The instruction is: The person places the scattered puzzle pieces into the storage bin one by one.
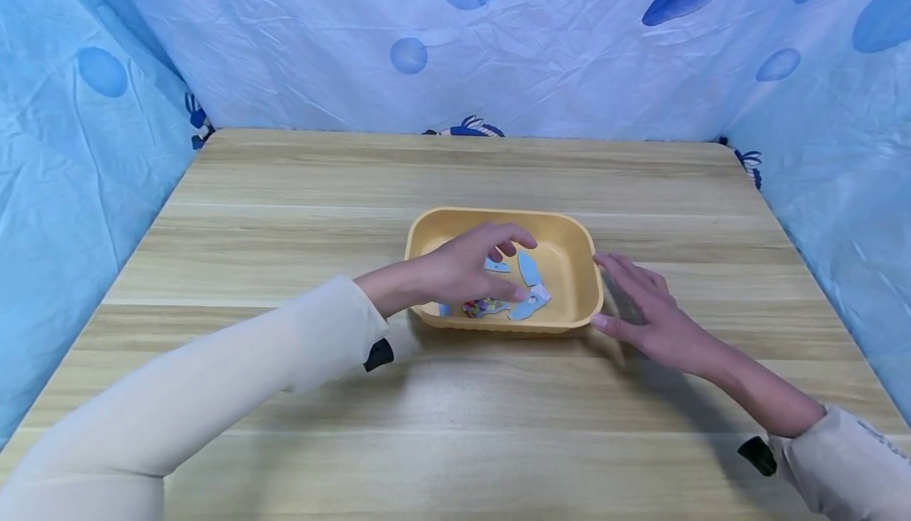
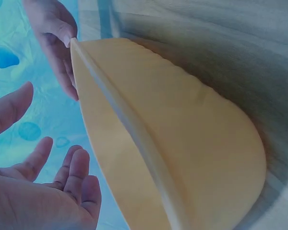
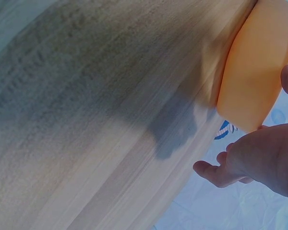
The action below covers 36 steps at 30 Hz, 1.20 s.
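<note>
A shallow yellow plastic bin (image 1: pixel 575 268) stands on the table, with several flat light-blue pieces (image 1: pixel 528 268) inside; some carry coloured prints, like the multicoloured piece (image 1: pixel 484 307) near the front wall. Over the bin hovers my left hand (image 1: pixel 466 264), thumb and fingers spread and gently bent, nothing held between them; it hides part of the pieces. In the left wrist view the same hand (image 2: pixel 48 187) shows a bare palm beside the rim. My right hand (image 1: pixel 655 319) is at the bin's right end, its thumb and fingertips at the rim, the fingers nearly straight.
The wood-grain table (image 1: pixel 455 426) spreads around the bin on all sides. Blue patterned cloth (image 1: pixel 285 47) hangs along the back and both sides. A small black item (image 1: pixel 379 355) sits at the left cuff, another (image 1: pixel 757 455) at the right cuff.
</note>
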Available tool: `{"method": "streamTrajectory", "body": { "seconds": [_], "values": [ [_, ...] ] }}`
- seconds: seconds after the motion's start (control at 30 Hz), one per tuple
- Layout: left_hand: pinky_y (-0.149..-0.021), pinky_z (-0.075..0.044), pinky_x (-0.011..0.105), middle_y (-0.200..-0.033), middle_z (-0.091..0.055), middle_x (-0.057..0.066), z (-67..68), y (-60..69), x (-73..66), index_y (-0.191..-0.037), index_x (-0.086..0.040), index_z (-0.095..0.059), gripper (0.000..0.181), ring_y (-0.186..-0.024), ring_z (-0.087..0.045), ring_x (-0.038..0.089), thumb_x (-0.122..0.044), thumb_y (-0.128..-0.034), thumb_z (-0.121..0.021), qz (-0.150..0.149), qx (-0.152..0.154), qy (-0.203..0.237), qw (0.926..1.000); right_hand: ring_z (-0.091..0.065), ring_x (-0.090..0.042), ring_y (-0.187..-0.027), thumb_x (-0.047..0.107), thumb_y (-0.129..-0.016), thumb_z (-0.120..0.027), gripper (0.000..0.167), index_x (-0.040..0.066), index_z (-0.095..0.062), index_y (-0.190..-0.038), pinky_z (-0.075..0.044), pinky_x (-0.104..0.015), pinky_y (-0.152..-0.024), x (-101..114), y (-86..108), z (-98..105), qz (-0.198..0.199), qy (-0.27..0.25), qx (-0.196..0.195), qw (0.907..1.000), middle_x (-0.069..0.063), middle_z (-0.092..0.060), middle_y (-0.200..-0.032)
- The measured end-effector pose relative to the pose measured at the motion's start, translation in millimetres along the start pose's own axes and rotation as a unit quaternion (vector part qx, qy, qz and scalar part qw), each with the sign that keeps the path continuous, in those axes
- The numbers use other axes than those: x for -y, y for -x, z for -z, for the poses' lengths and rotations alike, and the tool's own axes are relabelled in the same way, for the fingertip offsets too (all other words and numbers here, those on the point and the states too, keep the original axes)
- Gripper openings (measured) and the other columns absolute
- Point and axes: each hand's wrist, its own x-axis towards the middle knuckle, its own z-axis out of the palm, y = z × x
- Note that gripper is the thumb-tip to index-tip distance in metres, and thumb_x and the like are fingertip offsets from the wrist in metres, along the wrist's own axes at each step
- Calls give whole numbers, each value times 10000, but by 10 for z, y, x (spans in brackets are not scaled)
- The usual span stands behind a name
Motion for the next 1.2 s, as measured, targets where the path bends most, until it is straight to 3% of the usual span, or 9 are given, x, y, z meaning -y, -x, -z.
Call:
{"method": "streamTrajectory", "body": {
  "seconds": [0.53,0.8,1.0,1.2],
  "values": [
    [-932,-446,402,-1274,-532,10,131,340,155,-1346,-196,-498,585,-1120,-513,220,-179,-828,-769,-35,-658,464,9967,-31,-418,-1417,389,-920,-636,796,306,-150,-1545,-146,-729,-989,-29,1,-4,180,-77,-83,9998,-122,-98,-1600],
    [-956,-383,444,-1196,-553,11,171,563,226,-1346,-223,-493,579,-1092,-520,188,-187,-835,-764,52,-1159,613,9914,-40,-423,-1412,367,-918,-645,793,295,-164,-1544,-144,-722,-990,-45,-3,-14,268,-110,-122,9995,-131,-114,-1595],
    [-940,-393,420,-1209,-552,27,191,727,306,-1357,-209,-489,601,-1075,-526,204,-158,-826,-768,138,-1708,797,9820,-36,-425,-1413,381,-919,-640,796,304,-154,-1545,-148,-727,-987,-51,-3,-12,206,-83,-102,9997,-127,-103,-1598],
    [-976,-380,433,-1249,-537,35,203,845,409,-1338,-224,-502,575,-1118,-510,224,-204,-828,-767,597,-2383,908,9651,-35,-425,-1412,396,-919,-635,797,318,-147,-1544,-158,-730,-980,-54,-4,-7,161,-66,-75,9998,-120,-97,-1601]
  ]
}}
